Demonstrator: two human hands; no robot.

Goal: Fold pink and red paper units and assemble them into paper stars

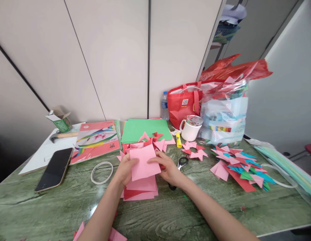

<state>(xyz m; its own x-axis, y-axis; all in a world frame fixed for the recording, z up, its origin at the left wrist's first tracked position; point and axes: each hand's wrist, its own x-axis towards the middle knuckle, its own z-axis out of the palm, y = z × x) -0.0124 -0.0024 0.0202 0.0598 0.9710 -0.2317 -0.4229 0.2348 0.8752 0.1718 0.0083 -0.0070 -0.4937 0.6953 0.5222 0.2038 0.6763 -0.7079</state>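
A square of pink paper (144, 164) is held up between both hands over the table. My left hand (125, 169) pinches its left edge, thumb on top. On the opposite side my right hand (168, 167) grips the right edge, its thumb also lying on the sheet. Below the square lies a stack of pink and red paper sheets (141, 192). Folded pink and red paper pieces (159, 144) are heaped just behind the hands. Black-handled scissors (182, 162) lie partly hidden behind my right hand.
A phone (55, 169), a tape roll (101, 173), a paper pack (96, 140) and a hammer (66, 135) lie leftward. Green sheets (145, 129), a glue stick (178, 140), a mug (192, 129) and bags (182, 107) stand behind. Folded paper shapes (240, 160) lie right.
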